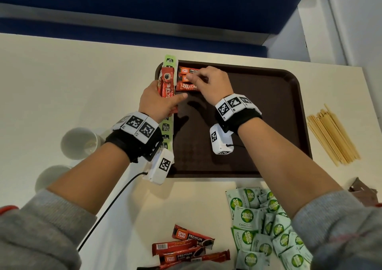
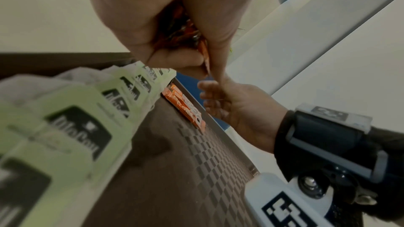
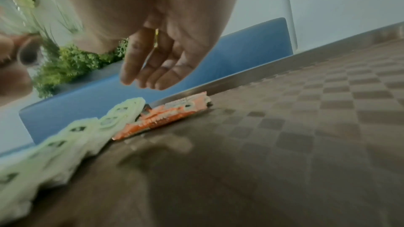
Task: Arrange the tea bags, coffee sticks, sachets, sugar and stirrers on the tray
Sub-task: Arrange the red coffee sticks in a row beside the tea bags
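Red coffee sticks [image 1: 167,83] are grasped in a bundle by the left hand [image 1: 157,102] at the tray's [image 1: 268,108] 10 o'clock corner; three more [image 1: 186,79] lie there under the right hand [image 1: 210,83], whose fingers are loosely bent, holding nothing.

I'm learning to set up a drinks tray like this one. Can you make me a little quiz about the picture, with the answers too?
1. True or false: the wooden stirrers already lie on the brown tray.
2. What does the left hand hold? A) a white cup B) red coffee sticks C) green sugar sachets
3. Fill in: the row of light green tea bags runs along the tray's ____ edge.

Key
1. False: they lie on the table beside the tray's right edge.
2. B: it grips a bunch of red coffee sticks, while the right hand reaches over the sticks laid in the tray's far left corner.
3. Left.
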